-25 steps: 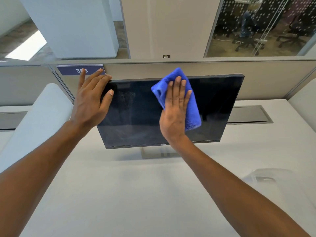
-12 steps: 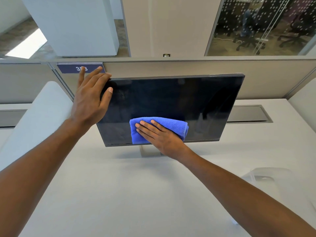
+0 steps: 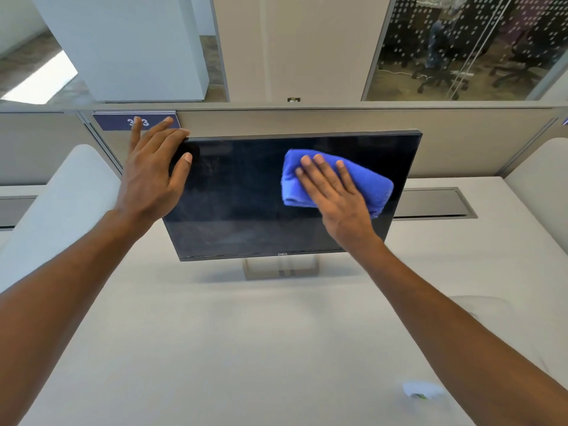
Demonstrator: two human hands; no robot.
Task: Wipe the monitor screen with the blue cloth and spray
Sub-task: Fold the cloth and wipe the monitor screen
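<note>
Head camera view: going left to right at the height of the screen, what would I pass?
A white curved panel → left hand at the monitor's corner → bare dark monitor screen → blue cloth, with the right hand flat on it → grey slot in the desk.

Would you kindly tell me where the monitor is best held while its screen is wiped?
Take the monitor by its upper left corner, from the left, where the left hand rests with its thumb on the front. The single narrow stand probably lets the panel swivel.
</note>
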